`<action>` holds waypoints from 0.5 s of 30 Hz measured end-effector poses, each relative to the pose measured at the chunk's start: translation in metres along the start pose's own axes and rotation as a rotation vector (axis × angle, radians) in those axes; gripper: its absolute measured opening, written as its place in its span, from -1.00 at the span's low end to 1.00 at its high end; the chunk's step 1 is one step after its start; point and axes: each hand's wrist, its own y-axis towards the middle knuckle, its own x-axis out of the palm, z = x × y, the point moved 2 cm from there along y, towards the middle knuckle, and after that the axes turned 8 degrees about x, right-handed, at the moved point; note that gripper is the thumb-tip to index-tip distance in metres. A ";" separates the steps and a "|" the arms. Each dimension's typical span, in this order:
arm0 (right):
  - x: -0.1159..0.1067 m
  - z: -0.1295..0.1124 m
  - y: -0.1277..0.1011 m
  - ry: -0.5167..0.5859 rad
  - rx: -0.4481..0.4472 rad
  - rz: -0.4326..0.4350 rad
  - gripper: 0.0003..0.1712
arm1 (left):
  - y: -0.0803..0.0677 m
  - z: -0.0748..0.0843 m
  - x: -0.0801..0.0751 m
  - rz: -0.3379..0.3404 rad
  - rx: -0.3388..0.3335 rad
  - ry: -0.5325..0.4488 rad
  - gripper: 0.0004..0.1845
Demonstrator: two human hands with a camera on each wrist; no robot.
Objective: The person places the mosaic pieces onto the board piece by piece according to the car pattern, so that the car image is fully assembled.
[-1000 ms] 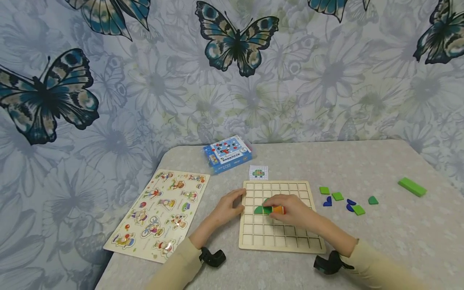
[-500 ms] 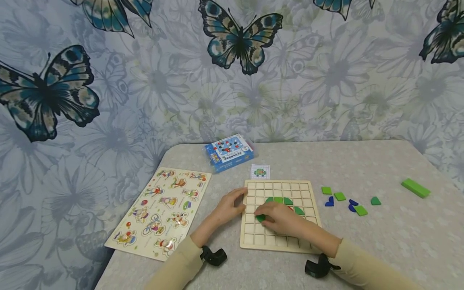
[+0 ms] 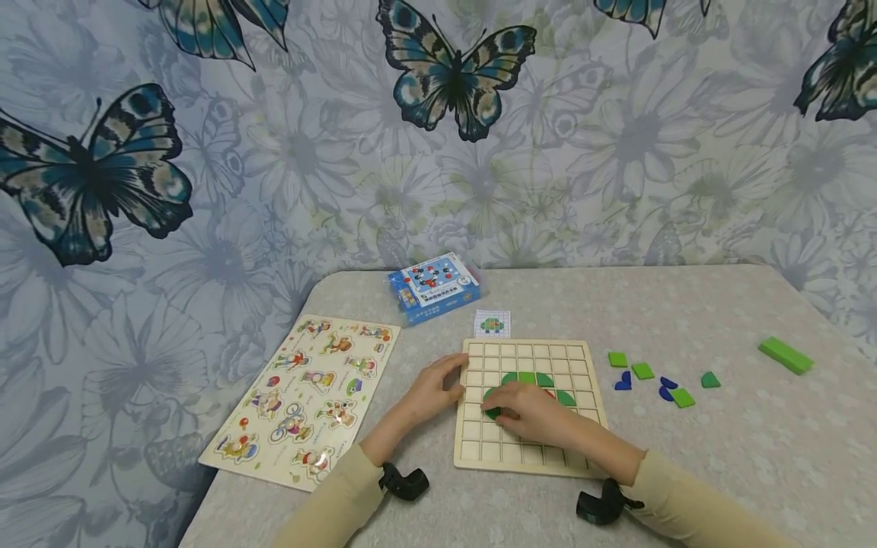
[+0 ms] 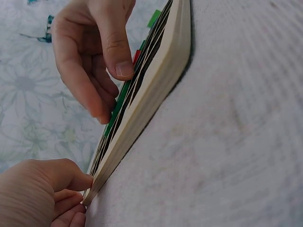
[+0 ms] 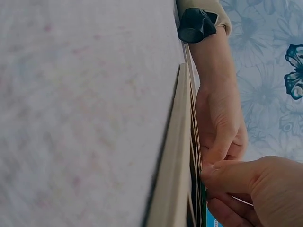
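A pale wooden grid board [image 3: 473, 453] lies before me. My left hand [image 3: 430, 390] touches its left edge with thumb and fingertips. Over the board's middle, my right hand [image 3: 527, 411] pinches a dark green quarter-circle piece [image 3: 491, 413] on the left part of the grid. Another green quarter-circle shows just above those fingertips. More green pieces, among them a light green square [image 3: 526, 377], form an arc behind the hand. A bit of a red piece [image 4: 137, 56] shows beside the right thumb in the left wrist view; the right hand covers the rest of the pattern.
Right of the board lie light green squares [image 3: 642, 371], dark blue pieces [image 3: 623, 381] and a green quarter-circle [image 3: 710, 380]. A green bar [image 3: 786, 355] lies farther right. Behind the board are a small pattern card [image 3: 492, 324] and a blue box [image 3: 435, 289]. A picture board [image 3: 291, 396] lies left.
My right hand has moved left and toward me across the grid, uncovering green pieces at the middle and right. In the last half second it has barely moved. My left hand stays at the board's edge.
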 end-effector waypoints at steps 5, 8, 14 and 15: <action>-0.016 0.006 -0.004 0.035 -0.007 0.048 -0.69 | -0.001 -0.001 0.005 0.013 0.017 -0.015 -0.40; -0.042 0.020 -0.009 0.038 0.023 0.142 -0.66 | 0.000 -0.002 0.006 0.013 0.026 -0.019 -0.40; -0.091 0.074 -0.036 -0.020 0.166 0.326 -0.63 | 0.000 -0.004 0.004 0.013 0.031 0.012 -0.41; -0.095 0.085 -0.042 -0.026 0.200 0.340 -0.64 | 0.000 -0.004 0.004 0.013 0.029 0.015 -0.41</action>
